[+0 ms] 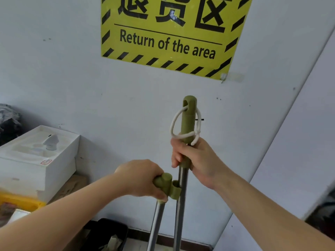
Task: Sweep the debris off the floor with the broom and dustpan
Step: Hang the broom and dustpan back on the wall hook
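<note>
**Head view: both hands closed on two handles in front of the wall**

Head-camera frame, lower middle: the right hand (194, 160) is wrapped tight around the olive-green grip of the broom handle (188, 120), fingers curled across its front and thumb side behind, no gap showing. A white cord loop (175, 124) threads through the hole in the handle's rounded cap and hangs down to the top of that hand. Below the grip the handle turns into a bare metal tube that runs almost straight down and leaves the frame at the bottom edge, so its long axis stands near vertical, cap pointing up toward the sign.

Just left of it and lower, the left hand (143, 178) is closed over the short olive-green top of the dustpan handle (165, 183), knuckles up, fingers folded underneath. A green clip on that top hugs the broom's metal tube. The dustpan's own metal tube slants down and slightly left, out of the bottom of the frame. Neither head nor pan is in view.

Above hangs a yellow sign (168, 33) with black hazard stripes reading "Return of the area". A white box (36, 156) sits at the left edge.
</note>
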### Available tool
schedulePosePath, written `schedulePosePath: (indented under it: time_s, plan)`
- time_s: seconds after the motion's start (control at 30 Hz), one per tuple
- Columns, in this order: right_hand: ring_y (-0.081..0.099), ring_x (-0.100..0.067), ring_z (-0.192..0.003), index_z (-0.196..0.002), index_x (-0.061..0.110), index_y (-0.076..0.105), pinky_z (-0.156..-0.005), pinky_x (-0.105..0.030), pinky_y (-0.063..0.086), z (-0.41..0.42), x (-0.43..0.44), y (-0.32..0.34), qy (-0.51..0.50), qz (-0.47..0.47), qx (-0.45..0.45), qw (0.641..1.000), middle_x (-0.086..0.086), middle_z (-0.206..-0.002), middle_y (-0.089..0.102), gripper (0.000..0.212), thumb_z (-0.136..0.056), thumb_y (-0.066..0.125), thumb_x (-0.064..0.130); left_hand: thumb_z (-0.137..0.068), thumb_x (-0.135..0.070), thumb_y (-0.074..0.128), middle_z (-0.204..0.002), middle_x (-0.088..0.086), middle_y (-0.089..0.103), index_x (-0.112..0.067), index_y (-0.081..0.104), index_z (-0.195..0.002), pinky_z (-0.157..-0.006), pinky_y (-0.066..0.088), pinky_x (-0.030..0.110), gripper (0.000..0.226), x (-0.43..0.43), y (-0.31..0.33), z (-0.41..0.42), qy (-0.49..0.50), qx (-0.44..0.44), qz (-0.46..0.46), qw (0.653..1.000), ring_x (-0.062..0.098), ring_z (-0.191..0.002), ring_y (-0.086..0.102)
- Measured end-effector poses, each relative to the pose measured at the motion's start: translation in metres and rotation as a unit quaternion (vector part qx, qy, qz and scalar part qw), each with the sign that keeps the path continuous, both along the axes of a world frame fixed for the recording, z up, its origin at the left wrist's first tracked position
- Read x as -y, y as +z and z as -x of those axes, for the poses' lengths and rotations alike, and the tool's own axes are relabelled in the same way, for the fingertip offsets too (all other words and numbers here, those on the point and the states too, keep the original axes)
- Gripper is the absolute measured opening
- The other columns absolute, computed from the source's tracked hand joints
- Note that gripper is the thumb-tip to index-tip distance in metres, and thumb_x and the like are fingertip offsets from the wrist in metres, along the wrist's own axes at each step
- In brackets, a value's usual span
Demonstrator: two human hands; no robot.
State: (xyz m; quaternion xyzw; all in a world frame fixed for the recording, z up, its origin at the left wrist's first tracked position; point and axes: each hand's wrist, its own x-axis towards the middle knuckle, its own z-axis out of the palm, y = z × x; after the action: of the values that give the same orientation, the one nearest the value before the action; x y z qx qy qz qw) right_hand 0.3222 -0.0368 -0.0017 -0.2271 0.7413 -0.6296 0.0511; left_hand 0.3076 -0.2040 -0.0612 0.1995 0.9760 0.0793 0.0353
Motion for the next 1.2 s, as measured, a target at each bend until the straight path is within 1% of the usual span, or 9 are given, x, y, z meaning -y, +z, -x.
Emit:
schedulePosePath:
  time_s: [0.03,0.1,0.23,0.33,0.43,0.6,0.8,1.0,1.2]
  plan:
    - [0.046,-0.018,-0.047,-0.052,0.012,0.047,-0.057,-0.029,0.045,0.0,0.003,-0.003,-0.025,0.063,0.028,0.997,-0.006,-0.047,0.043,0.041,-0.085,0.068,0.026,-0.067,-0.07,0.068,-0.072,-0.008,0.064,-0.025,0.062,-0.08,-0.075,0.058,0.038,0.047,-0.003,0.0,0.002,-0.002,-0.001,0.0,1.0,0.011,-0.071,0.062]
    - [0.032,-0.016,-0.04,-0.043,0.019,0.04,-0.046,-0.025,0.036,0.0,0.009,-0.004,-0.082,0.119,0.054,0.988,-0.001,-0.041,0.033,0.051,-0.083,0.069,0.031,-0.066,-0.071,0.068,-0.074,-0.008,0.066,-0.026,0.062,-0.081,-0.075,0.058,0.039,0.048,-0.006,-0.001,0.007,-0.007,-0.003,-0.004,1.0,0.01,-0.072,0.062]
    - [0.026,-0.015,-0.038,-0.039,0.022,0.038,-0.041,-0.023,0.029,0.003,0.014,0.003,-0.134,0.168,0.058,0.975,0.0,-0.04,0.029,0.054,-0.083,0.071,0.028,-0.066,-0.071,0.069,-0.073,-0.007,0.066,-0.025,0.061,-0.079,-0.068,0.055,0.033,0.048,-0.008,0.006,0.012,-0.022,-0.015,-0.003,1.0,0.011,-0.07,0.061]
    - [0.025,-0.014,-0.036,-0.043,0.019,0.039,-0.04,-0.023,0.027,0.007,0.013,0.003,-0.142,0.193,0.061,0.969,0.0,-0.04,0.028,0.05,-0.084,0.07,0.022,-0.067,-0.07,0.07,-0.069,-0.008,0.061,-0.023,0.059,-0.077,-0.059,0.045,0.029,0.049,-0.011,0.01,0.014,-0.024,-0.029,0.003,0.999,0.011,-0.067,0.057]
    - [0.024,-0.014,-0.036,-0.045,0.017,0.039,-0.041,-0.022,0.026,0.009,0.015,-0.001,-0.143,0.202,0.071,0.966,0.001,-0.039,0.029,0.049,-0.084,0.068,0.017,-0.067,-0.07,0.07,-0.065,-0.009,0.056,-0.023,0.058,-0.076,-0.06,0.047,0.03,0.049,-0.014,0.007,0.017,-0.031,-0.03,0.009,0.999,0.011,-0.066,0.056]
    - [0.027,-0.013,-0.036,-0.04,0.02,0.042,-0.04,-0.022,0.031,0.018,0.016,-0.008,-0.149,0.202,0.088,0.964,0.001,-0.039,0.031,0.051,-0.085,0.068,0.015,-0.066,-0.071,0.069,-0.065,-0.008,0.058,-0.022,0.06,-0.077,-0.067,0.053,0.035,0.051,-0.016,0.0,0.031,-0.05,-0.014,0.018,0.998,0.014,-0.07,0.06]
    - [0.027,-0.014,-0.036,-0.048,0.016,0.039,-0.041,-0.023,0.029,0.036,0.008,-0.013,-0.187,0.18,0.097,0.961,0.0,-0.04,0.03,0.046,-0.086,0.066,0.014,-0.066,-0.071,0.069,-0.065,-0.008,0.057,-0.023,0.06,-0.078,-0.073,0.057,0.04,0.051,-0.024,-0.007,0.056,-0.089,0.0,0.036,0.995,0.016,-0.072,0.062]
    - [0.028,-0.013,-0.034,-0.052,0.015,0.041,-0.04,-0.023,0.03,0.055,-0.005,-0.013,-0.22,0.165,0.103,0.956,0.001,-0.039,0.032,0.041,-0.086,0.064,0.013,-0.07,-0.067,0.07,-0.064,-0.009,0.053,-0.021,0.059,-0.077,-0.068,0.05,0.035,0.047,-0.039,-0.005,0.08,-0.131,0.009,0.041,0.991,0.013,-0.064,0.051]
    - [0.028,-0.012,-0.034,-0.054,0.015,0.042,-0.04,-0.022,0.03,0.075,-0.024,-0.011,-0.234,0.164,0.107,0.952,0.001,-0.039,0.033,0.039,-0.086,0.065,0.014,-0.071,-0.068,0.068,-0.067,-0.009,0.053,-0.023,0.057,-0.077,-0.063,0.039,0.029,0.047,-0.064,0.005,0.103,-0.152,-0.002,0.079,0.985,0.014,-0.067,0.052]
